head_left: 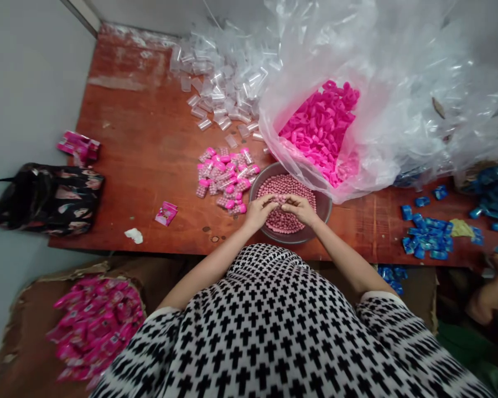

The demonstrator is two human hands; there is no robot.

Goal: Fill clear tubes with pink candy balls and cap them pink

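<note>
A round metal bowl (pixel 323 207) of small pink candy balls stands at the near edge of a red-brown table (pixel 149 149). Both my hands are over the bowl, fingers curled and touching the candies. My left hand (pixel 260 211) and my right hand (pixel 299 209) meet at the fingertips around a small item I cannot make out. Just left of the bowl lies a heap of filled clear tubes with pink caps (pixel 226 178).
Empty clear tubes (pixel 219 94) pile at the back. A big clear bag holds pink caps (pixel 320 128). Blue packets (pixel 425 235) lie at right, near another person's limb (pixel 492 293). A dark bag (pixel 50 196) and pink packets (pixel 93 323) sit left.
</note>
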